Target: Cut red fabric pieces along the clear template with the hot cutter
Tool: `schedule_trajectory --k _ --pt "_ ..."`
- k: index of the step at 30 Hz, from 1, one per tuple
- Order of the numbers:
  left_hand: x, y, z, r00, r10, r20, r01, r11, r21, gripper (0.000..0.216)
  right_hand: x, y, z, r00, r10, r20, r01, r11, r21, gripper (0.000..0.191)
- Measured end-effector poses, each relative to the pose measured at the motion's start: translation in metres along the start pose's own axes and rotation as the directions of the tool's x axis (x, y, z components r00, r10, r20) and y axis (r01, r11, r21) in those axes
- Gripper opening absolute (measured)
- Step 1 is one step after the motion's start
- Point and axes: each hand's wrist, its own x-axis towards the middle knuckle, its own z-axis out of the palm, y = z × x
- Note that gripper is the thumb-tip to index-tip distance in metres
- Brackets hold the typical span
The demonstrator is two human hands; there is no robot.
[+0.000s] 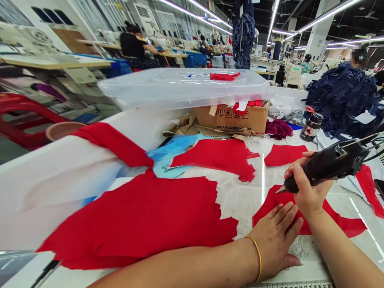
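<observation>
My left hand lies flat, fingers stretched out, pressing a curved red fabric piece onto the glass table. A gold bangle circles that wrist. My right hand is wrapped round a black hand-held tool whose metal tip points down-left at the edge of that same red piece. A cable runs off the tool to the right. A large red fabric piece lies to the left of my left hand, and two smaller red pieces lie further back.
A cardboard box under a clear plastic lid stands at the back. A heap of dark blue fabric fills the back right, with a small black canister beside it. Other people sit at sewing tables far behind.
</observation>
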Motion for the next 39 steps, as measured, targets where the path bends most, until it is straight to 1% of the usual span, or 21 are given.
schedule_trajectory --k 3,6,10,14,17,21,24,27,32,35,39 --pt "-0.002 0.001 0.005 0.999 -0.022 -0.049 0.024 0.999 0.045 0.088 0.009 0.007 -0.010 0.999 -0.027 -0.047 0.025 0.999 -0.037 0.029" --pt "-0.003 0.001 0.003 0.996 -0.037 -0.082 0.042 0.997 0.066 0.089 0.017 0.014 -0.018 0.994 -0.064 -0.087 0.056 0.994 -0.096 0.029" --pt "-0.002 -0.001 -0.001 0.999 -0.029 -0.018 0.030 0.999 0.037 0.091 0.025 0.017 -0.028 0.989 -0.084 -0.120 0.065 0.986 -0.155 0.028" --pt "0.002 -0.004 0.007 0.996 -0.083 0.028 0.082 0.996 0.025 0.096 0.028 0.013 -0.040 0.987 -0.111 -0.112 0.086 0.975 -0.203 0.027" --pt "0.003 -0.006 0.015 0.996 -0.082 0.041 0.082 0.996 0.018 0.097 0.029 0.009 -0.049 0.986 -0.117 -0.123 0.086 0.970 -0.227 0.030" --pt "0.004 -0.008 0.019 0.995 -0.094 0.034 0.093 0.995 0.028 0.098 0.033 0.007 -0.060 0.978 -0.116 -0.175 0.075 0.971 -0.228 0.035" --pt "0.003 -0.007 0.018 0.995 -0.101 0.018 0.101 0.994 0.033 0.097 0.035 0.008 -0.065 0.970 -0.140 -0.199 0.092 0.969 -0.231 0.036" --pt "0.001 -0.007 0.012 0.993 -0.116 -0.012 0.116 0.992 0.042 0.095 0.037 0.011 -0.068 0.968 -0.144 -0.204 0.096 0.969 -0.229 0.034" --pt "0.001 -0.011 0.000 0.997 -0.066 0.049 0.066 0.998 0.011 0.090 0.040 0.013 -0.071 0.961 -0.171 -0.219 0.114 0.962 -0.249 0.033" --pt "0.001 -0.013 0.003 0.996 -0.082 0.034 0.081 0.997 0.021 0.084 0.043 0.014 -0.073 0.953 -0.178 -0.247 0.111 0.958 -0.263 0.032" --pt "0.000 -0.016 0.018 0.994 -0.102 -0.033 0.103 0.994 0.034 0.083 0.047 0.015 -0.079 0.944 -0.189 -0.270 0.117 0.958 -0.260 0.030"
